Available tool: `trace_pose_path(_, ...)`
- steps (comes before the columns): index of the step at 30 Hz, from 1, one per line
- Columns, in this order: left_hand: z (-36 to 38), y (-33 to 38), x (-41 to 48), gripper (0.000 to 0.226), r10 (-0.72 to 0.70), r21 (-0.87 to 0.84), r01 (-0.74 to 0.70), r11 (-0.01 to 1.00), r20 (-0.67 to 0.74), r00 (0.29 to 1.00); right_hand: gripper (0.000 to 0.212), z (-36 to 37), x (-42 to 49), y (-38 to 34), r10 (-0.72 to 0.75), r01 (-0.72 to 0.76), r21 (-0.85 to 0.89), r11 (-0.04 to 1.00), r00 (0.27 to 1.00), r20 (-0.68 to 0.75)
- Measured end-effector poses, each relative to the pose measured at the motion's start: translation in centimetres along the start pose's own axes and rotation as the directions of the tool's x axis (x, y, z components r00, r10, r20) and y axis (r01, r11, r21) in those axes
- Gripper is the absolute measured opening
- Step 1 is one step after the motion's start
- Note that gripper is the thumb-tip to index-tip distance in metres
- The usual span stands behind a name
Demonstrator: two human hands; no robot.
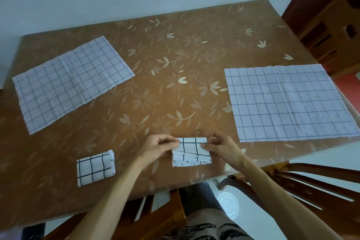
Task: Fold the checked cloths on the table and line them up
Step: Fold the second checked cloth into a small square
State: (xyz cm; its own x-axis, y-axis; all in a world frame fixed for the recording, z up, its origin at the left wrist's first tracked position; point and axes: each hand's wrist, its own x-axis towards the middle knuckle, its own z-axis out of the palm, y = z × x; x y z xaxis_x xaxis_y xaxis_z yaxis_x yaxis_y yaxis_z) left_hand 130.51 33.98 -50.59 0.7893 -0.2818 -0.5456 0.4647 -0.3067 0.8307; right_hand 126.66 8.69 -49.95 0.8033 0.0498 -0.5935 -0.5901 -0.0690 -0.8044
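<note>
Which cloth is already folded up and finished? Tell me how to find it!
Look at the brown flowery table and go to the edge nearest the person, on their left side. There a small folded cloth lies alone, untouched. The two big cloths are spread flat farther back, and the other small one sits between both hands.

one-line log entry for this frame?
step: folding | hands: left hand, right hand pinch middle cloth | done: folded cloth | unfolded: left cloth, right cloth
</note>
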Motion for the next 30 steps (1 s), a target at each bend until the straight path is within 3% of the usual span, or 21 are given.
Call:
trace_pose_path(6,2.3,-1.6,1.2,0.018,0.178,0.258,-0.132,0.957,-0.167,0.970,0.031,0.7,2.7,1.0,-0.058,0.020,-0.222,0.975,0.984,-0.169)
trace_pose_path(7,2.6,-1.8,1.4,0.022,0.256,0.402,-0.160,0.902,-0.198,0.946,0.032,0.8,3.3,1.1,-0.063,0.014,-0.251,0.968,0.979,-0.191)
trace_pose_path(9,3.1,-2.3,1.8,0.034,0.447,0.689,-0.211,0.694,-0.183,0.875,0.033,1.1,4.2,1.1,-0.075,0.009,-0.294,0.956,0.974,-0.215)
trace_pose_path(11,3.8,-2.4,2.2,0.040,0.571,0.814,-0.272,0.513,-0.087,0.816,0.031,1.5,4.9,1.3,-0.090,0.021,-0.341,0.940,0.978,-0.188)
trace_pose_path(15,5.7,-4.1,3.5,0.052,0.548,0.909,-0.356,0.217,0.188,0.815,0.028,2.5,5.4,2.2,-0.181,0.098,-0.431,0.897,0.971,-0.157)
trace_pose_path(17,5.9,-5.4,3.9,0.064,0.483,0.913,-0.352,0.204,0.219,0.848,0.035,3.2,5.2,3.3,-0.330,0.179,-0.577,0.797,0.929,-0.169)
trace_pose_path(18,5.9,-5.9,3.9,0.066,0.460,0.921,-0.338,0.193,0.219,0.860,0.043,3.7,5.1,4.0,-0.432,0.213,-0.698,0.684,0.889,-0.152)
trace_pose_path(20,6.0,-6.8,3.6,0.065,0.425,0.945,-0.294,0.143,0.210,0.881,0.049,4.4,4.8,5.3,-0.575,0.265,-0.853,0.449,0.817,-0.049)
trace_pose_path(22,6.2,-7.4,3.4,0.061,0.409,0.959,-0.262,0.111,0.196,0.891,0.053,4.9,4.4,6.5,-0.583,0.351,-0.880,0.319,0.805,0.110)
trace_pose_path(25,6.1,-7.4,3.3,0.059,0.373,0.960,-0.247,0.132,0.183,0.910,0.063,4.7,4.1,8.0,-0.497,0.390,-0.889,0.239,0.836,0.233)
trace_pose_path(30,5.9,-7.5,3.0,0.066,0.335,0.963,-0.212,0.167,0.146,0.931,0.064,3.8,3.8,7.4,-0.428,0.311,-0.934,0.173,0.878,0.214)
